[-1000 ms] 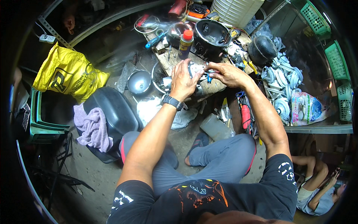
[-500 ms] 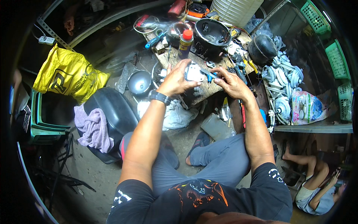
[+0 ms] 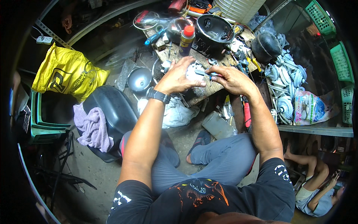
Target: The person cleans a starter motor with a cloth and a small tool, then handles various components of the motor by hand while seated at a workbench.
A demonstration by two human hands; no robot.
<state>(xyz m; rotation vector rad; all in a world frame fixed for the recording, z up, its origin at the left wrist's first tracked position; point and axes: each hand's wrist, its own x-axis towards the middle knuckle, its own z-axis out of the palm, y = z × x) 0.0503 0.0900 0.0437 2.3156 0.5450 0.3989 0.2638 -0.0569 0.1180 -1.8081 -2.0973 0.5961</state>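
Note:
My left hand (image 3: 176,78) is closed around a pale, round, casing-like part (image 3: 193,71) with small holes or fittings in its face, held above the wooden work board (image 3: 204,89). My right hand (image 3: 233,80) pinches a small blue-and-grey hand tool (image 3: 209,74), whose grey end touches or nearly touches the part. Its exact kind is partly hidden by my fingers. Just beyond my hands, a spray can (image 3: 186,43) with a red cap stands upright on the board. Beside it sits a black round pot-like housing (image 3: 214,31).
White fan-motor-like parts (image 3: 285,80) are heaped on the right, by a dark rounded container (image 3: 266,48). Yellow-handled pliers (image 3: 254,64) lie on the board's right. A metal bowl (image 3: 139,79) and a yellow sack (image 3: 69,72) are left. Another person (image 3: 319,183) reclines at lower right.
My right hand has shifted slightly right and turned, with the tool's grey end now against or close to the part's face. The left hand still holds the part, turned a little.

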